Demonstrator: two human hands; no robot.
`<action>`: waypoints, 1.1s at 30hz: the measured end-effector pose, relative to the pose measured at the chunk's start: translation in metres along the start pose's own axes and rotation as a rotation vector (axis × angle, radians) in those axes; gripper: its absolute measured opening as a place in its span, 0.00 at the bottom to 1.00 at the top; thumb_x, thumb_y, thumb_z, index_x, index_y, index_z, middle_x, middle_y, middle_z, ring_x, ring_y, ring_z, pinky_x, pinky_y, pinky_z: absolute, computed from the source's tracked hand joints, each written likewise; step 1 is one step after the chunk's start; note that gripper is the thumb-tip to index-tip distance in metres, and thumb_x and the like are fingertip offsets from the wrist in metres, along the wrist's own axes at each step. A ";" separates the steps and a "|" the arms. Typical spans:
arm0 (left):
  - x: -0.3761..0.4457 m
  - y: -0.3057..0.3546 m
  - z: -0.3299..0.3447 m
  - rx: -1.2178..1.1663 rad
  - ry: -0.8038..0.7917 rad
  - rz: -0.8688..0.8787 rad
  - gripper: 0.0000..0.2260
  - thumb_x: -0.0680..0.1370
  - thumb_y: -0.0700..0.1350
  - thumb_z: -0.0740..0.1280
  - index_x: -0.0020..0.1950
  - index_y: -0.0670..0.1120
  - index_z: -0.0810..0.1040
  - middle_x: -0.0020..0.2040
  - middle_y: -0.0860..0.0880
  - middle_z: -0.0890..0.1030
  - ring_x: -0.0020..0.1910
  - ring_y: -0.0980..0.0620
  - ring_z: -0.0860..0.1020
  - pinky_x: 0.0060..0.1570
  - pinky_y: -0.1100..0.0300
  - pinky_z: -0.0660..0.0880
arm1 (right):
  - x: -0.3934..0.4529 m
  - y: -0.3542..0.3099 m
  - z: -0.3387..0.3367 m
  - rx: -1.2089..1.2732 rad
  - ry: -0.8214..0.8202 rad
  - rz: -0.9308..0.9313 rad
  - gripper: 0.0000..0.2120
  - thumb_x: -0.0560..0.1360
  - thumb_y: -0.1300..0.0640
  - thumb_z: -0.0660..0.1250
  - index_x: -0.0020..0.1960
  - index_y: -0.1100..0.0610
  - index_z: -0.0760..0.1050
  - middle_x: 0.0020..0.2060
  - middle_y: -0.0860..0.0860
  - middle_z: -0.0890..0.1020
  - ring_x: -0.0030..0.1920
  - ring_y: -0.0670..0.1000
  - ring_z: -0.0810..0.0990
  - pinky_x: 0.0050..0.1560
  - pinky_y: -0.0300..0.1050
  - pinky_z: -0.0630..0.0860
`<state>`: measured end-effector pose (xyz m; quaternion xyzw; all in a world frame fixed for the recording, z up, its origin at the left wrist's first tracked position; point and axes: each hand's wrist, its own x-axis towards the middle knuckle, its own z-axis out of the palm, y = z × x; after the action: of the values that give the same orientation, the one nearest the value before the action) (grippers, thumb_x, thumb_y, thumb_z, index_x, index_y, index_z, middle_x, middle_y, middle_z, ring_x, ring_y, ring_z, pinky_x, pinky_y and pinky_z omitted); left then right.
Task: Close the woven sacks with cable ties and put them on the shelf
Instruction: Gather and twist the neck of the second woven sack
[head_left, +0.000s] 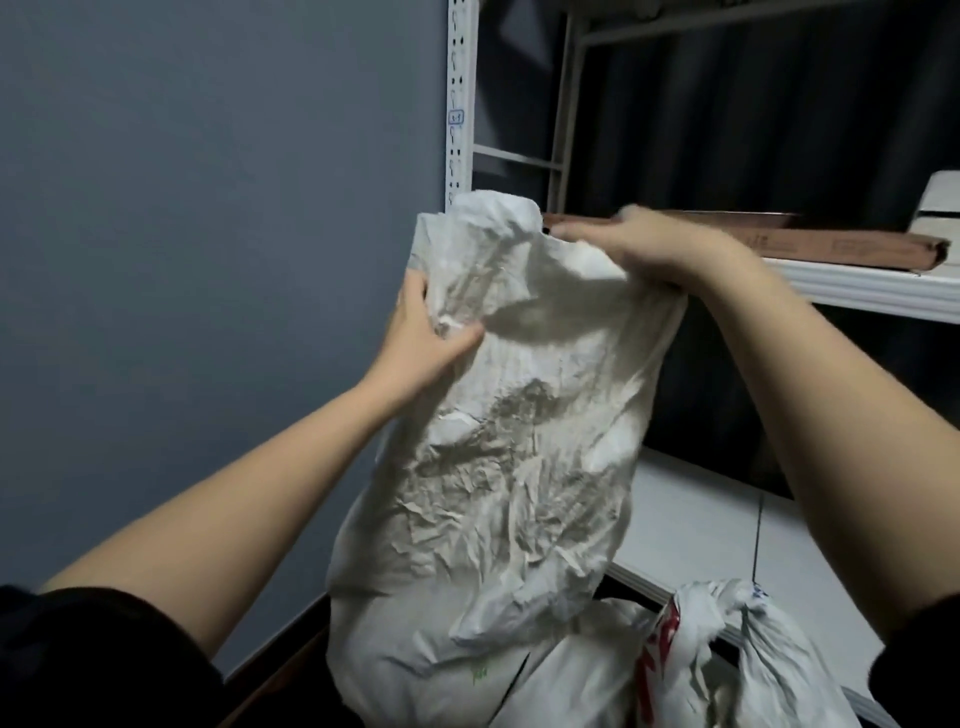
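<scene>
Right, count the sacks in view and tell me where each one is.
2, maybe more. One big white sack is held up by the left hand and right hand before the shelf. Another, knotted sack sits bottom right; others may hide below.

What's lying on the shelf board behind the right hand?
On the shelf board, behind the right hand, lies a long brown cardboard box, with a white object at the frame edge. The hand and the sack cover the box's left end.
</scene>
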<state>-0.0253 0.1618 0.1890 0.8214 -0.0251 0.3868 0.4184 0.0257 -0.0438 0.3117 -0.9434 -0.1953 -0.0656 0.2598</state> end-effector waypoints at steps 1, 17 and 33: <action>-0.005 0.004 0.006 0.062 -0.013 0.028 0.22 0.72 0.48 0.72 0.58 0.42 0.64 0.52 0.45 0.74 0.50 0.46 0.75 0.46 0.53 0.72 | -0.002 0.006 0.004 -0.127 -0.088 0.037 0.31 0.75 0.36 0.61 0.65 0.59 0.73 0.60 0.58 0.77 0.57 0.57 0.76 0.49 0.44 0.67; -0.064 0.005 0.065 0.574 -0.516 0.372 0.29 0.81 0.52 0.58 0.77 0.42 0.52 0.78 0.45 0.54 0.76 0.49 0.55 0.74 0.54 0.52 | -0.022 0.045 0.061 0.842 -0.582 0.051 0.24 0.73 0.40 0.60 0.51 0.60 0.78 0.40 0.57 0.82 0.40 0.54 0.82 0.44 0.44 0.78; -0.022 -0.096 0.017 -0.092 -0.530 -0.316 0.48 0.71 0.39 0.75 0.78 0.48 0.44 0.76 0.52 0.55 0.74 0.54 0.59 0.69 0.61 0.61 | 0.019 0.038 0.052 0.465 0.078 -0.314 0.07 0.75 0.72 0.59 0.49 0.72 0.74 0.43 0.58 0.74 0.45 0.55 0.73 0.45 0.46 0.69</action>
<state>0.0050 0.2059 0.1046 0.8674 -0.0228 0.0879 0.4892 0.0589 -0.0403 0.2538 -0.8135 -0.3388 -0.0948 0.4631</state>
